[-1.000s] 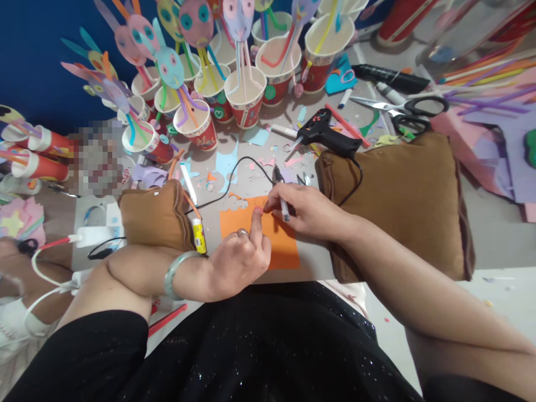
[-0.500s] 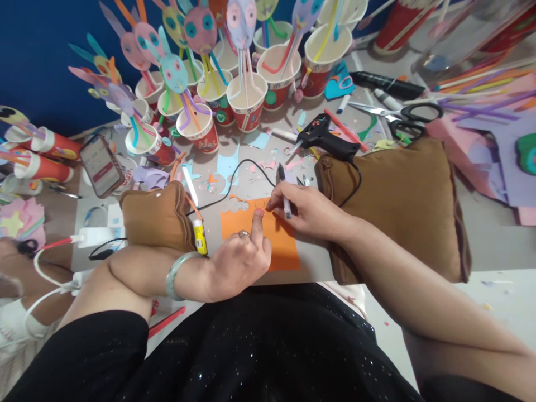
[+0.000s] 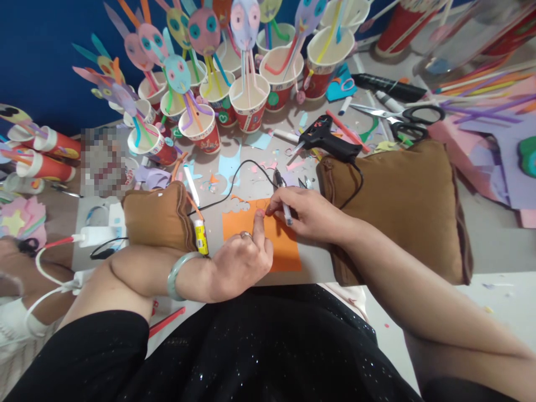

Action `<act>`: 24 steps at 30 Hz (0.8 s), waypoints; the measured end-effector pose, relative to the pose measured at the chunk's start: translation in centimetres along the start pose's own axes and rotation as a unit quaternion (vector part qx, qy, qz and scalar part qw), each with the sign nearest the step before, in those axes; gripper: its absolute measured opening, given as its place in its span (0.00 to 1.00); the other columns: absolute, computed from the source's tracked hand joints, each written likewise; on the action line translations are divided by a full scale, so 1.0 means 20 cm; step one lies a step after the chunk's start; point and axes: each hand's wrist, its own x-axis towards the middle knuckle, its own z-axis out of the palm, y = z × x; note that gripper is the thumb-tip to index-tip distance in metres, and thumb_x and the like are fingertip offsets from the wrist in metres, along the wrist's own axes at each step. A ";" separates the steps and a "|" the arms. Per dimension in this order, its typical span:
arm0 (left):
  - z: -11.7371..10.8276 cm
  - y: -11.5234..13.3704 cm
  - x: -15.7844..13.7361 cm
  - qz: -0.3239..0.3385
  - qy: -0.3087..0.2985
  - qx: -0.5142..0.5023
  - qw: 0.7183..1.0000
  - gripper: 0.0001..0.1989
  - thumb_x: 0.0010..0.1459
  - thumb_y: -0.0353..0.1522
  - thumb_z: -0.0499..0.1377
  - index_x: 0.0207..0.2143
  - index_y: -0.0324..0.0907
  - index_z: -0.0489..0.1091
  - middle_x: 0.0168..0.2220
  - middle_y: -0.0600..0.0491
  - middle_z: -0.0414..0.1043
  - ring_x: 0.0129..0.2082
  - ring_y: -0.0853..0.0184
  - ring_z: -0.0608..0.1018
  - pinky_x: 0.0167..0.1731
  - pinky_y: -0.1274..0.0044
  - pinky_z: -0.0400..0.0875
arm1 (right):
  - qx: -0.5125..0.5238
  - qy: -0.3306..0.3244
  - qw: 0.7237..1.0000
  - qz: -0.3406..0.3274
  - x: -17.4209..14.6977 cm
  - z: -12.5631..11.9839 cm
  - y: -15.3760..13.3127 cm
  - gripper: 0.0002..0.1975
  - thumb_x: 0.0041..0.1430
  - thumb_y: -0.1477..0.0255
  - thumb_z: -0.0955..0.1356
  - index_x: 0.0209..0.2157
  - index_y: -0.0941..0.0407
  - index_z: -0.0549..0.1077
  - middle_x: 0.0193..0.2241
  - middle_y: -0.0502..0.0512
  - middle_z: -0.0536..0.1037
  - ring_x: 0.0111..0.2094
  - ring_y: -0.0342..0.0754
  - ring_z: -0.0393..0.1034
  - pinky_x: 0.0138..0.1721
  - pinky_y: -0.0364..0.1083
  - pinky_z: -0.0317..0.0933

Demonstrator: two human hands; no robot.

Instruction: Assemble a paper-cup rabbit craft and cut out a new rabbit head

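Note:
My left hand rests on an orange sheet of paper, its index finger stretched out and the others curled. A small pinkish spot shows at that fingertip; I cannot tell whether it is the nail or a scrap. Across from it, my right hand is closed on a clear pen, which sticks up between the fingers with its dark end pointing away from me. Thumb and index fingertip of this hand touch the paper beside the left fingertip. Faint curved lines show on the sheet, whose top left edge is cut in scallops.
Brown cushions lie to the left and right. Beyond the hands are a black glue gun, scissors, a yellow glue stick, paper scraps and several paper cups with paper figures. Another person's arm shows at far left.
The view has shifted very slightly. Both hands keep nearly the same place on the orange paper, and the pen leans a little more to the left at its top.

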 end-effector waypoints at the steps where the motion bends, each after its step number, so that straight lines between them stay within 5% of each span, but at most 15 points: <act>1: 0.00 0.00 0.00 0.001 0.006 0.004 1.000 0.11 0.56 0.18 0.51 0.30 0.34 0.72 0.56 0.27 0.74 0.20 0.67 0.78 0.17 0.77 0.68 | 0.000 0.000 1.000 -0.003 0.00 0.00 0.00 0.13 0.55 0.83 0.63 0.39 0.53 0.71 0.36 0.54 0.82 0.38 0.49 0.74 0.39 0.45 0.61; 24: -0.03 0.01 0.01 -0.008 0.053 0.012 0.998 0.10 0.54 0.19 0.52 0.29 0.33 0.73 0.52 0.26 0.75 0.17 0.67 0.74 0.16 0.76 0.64 | -0.033 0.054 0.998 -0.001 -0.02 0.02 -0.02 0.05 0.63 0.78 0.65 0.38 0.54 0.69 0.31 0.53 0.78 0.32 0.48 0.72 0.33 0.46 0.64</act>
